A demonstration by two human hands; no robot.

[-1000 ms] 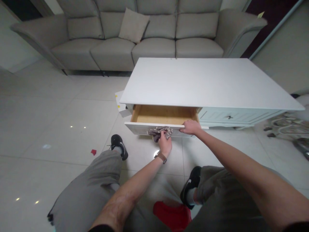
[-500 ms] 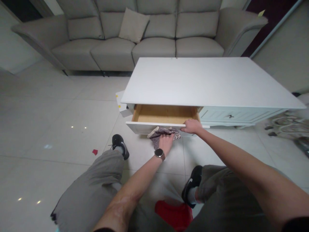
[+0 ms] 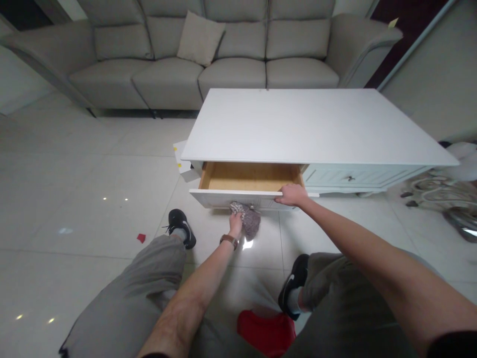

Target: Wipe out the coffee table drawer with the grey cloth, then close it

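A pulled-out drawer with a bare wooden inside juts from the left half of the white coffee table. My right hand is wrapped over the top edge of the drawer front, near its right end. Low at the middle of that front, my left hand grips a greyish-purple patterned cloth. The cloth bunches against the front by a small knob, and part of it hangs down to the right of my fingers.
A grey sofa with a beige cushion stands behind the table. A white box sits at the table's left end. On the floor are a red plastic object between my feet and a red scrap. Ornate metalwork stands at right.
My left hand has moved left and slightly down with the cloth, and the wrist has turned. The small knob now shows. My right hand stays on the drawer edge; the view has shifted slightly.
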